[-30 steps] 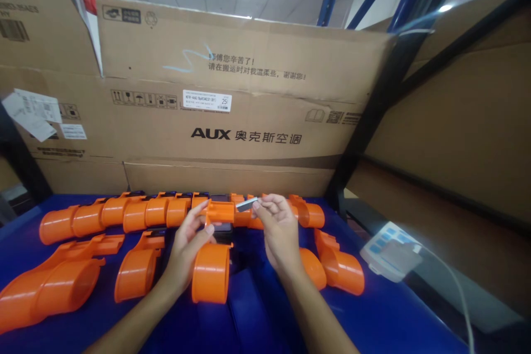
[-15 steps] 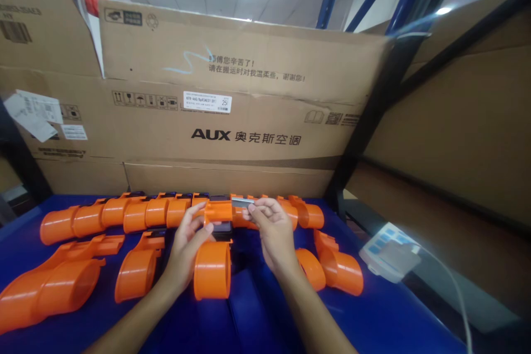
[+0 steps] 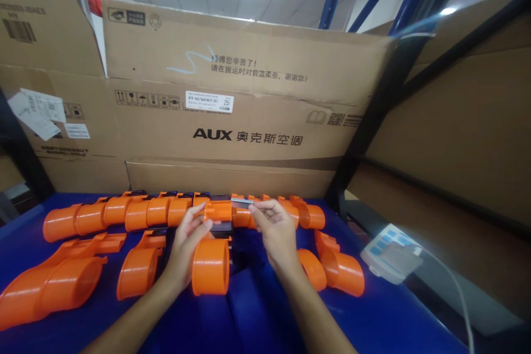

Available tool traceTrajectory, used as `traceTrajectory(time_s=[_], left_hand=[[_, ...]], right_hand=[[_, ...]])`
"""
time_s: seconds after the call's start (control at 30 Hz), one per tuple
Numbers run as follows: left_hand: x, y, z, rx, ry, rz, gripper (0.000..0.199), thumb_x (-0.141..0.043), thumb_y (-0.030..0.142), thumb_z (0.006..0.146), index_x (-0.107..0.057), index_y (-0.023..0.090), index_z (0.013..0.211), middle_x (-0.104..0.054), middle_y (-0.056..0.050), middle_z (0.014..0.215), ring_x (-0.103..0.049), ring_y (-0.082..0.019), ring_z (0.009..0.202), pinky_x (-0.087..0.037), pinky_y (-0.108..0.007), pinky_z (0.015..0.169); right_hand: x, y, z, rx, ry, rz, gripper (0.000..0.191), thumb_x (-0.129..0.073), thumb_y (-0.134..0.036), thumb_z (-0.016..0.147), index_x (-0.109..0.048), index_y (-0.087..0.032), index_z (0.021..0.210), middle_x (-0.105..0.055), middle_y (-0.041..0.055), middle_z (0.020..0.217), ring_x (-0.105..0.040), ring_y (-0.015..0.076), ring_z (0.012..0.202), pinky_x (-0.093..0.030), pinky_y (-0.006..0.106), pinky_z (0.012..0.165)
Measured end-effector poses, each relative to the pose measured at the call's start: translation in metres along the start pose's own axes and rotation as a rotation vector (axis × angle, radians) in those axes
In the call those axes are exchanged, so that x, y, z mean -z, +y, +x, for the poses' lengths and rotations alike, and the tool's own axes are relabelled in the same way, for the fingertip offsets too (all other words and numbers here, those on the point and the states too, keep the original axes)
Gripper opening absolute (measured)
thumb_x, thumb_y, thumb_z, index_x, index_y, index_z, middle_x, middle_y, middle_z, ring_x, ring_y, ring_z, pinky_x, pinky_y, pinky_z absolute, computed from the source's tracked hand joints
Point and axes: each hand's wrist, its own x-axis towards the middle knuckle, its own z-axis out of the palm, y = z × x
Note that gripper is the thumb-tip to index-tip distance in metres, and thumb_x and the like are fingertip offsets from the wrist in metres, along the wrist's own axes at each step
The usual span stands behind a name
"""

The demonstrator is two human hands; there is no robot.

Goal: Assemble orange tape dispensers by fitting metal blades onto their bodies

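Observation:
My left hand [image 3: 191,238] pinches the bracket end of an orange plastic part [image 3: 210,266], whose round cup hangs below the fingers. My right hand [image 3: 274,228] is closed on a thin grey metal strip [image 3: 241,203], holding it by its right end between thumb and fingers. The strip's left end lies close to the upper right edge of the orange bracket; I cannot tell whether they touch. Behind both hands runs a row of similar orange cups [image 3: 136,214], partly hidden by my fingers.
More orange parts lie nearer me: a long pair [image 3: 68,285] and a single cup [image 3: 139,274] on the left, another cup [image 3: 342,272] on the right. All rest on a blue surface [image 3: 385,323]. A white power strip [image 3: 390,254] with a cable sits right; cardboard [image 3: 249,171] stands behind.
The view has shifted slightly. The orange cup in my left hand has moved a little up and left; both hands keep their holds.

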Motion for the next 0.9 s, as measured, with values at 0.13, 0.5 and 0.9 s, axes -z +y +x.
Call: traceTrajectory(time_s=[0.13, 0.5, 0.9], left_hand=[[0.0016, -0.0004, 0.0003, 0.078, 0.025, -0.044, 0.060, -0.084, 0.044, 0.075, -0.061, 0.022, 0.126, -0.073, -0.002, 0.083, -0.066, -0.016, 0.061, -0.053, -0.027, 0.062], [-0.0045, 0.0051, -0.0051, 0.070, -0.015, -0.034, 0.057, -0.085, 0.044, 0.073, -0.065, 0.021, 0.121, -0.074, -0.003, 0.089, -0.069, -0.018, 0.072, -0.054, -0.028, 0.070], [-0.0014, 0.0027, -0.0024, -0.035, -0.020, 0.061, 0.058, -0.084, 0.041, 0.076, -0.065, 0.021, 0.127, -0.073, -0.005, 0.097, -0.067, -0.019, 0.082, -0.050, -0.027, 0.074]], right_hand=[[0.0003, 0.0004, -0.0007, 0.032, -0.017, -0.019, 0.025, -0.086, -0.039, 0.075, -0.070, -0.021, 0.082, -0.073, 0.0019, 0.078, -0.067, 0.0180, 0.077, -0.053, 0.031, 0.074], [0.0039, 0.0032, 0.0039, 0.048, -0.033, -0.046, 0.020, -0.085, -0.036, 0.076, -0.073, -0.022, 0.082, -0.075, 0.0017, 0.079, -0.068, 0.0186, 0.076, -0.053, 0.032, 0.075], [-0.0027, 0.0013, -0.0056, 0.000, -0.109, -0.086, 0.023, -0.080, -0.034, 0.082, -0.082, -0.025, 0.102, -0.081, 0.0041, 0.098, -0.070, 0.0197, 0.075, -0.057, 0.032, 0.066]])
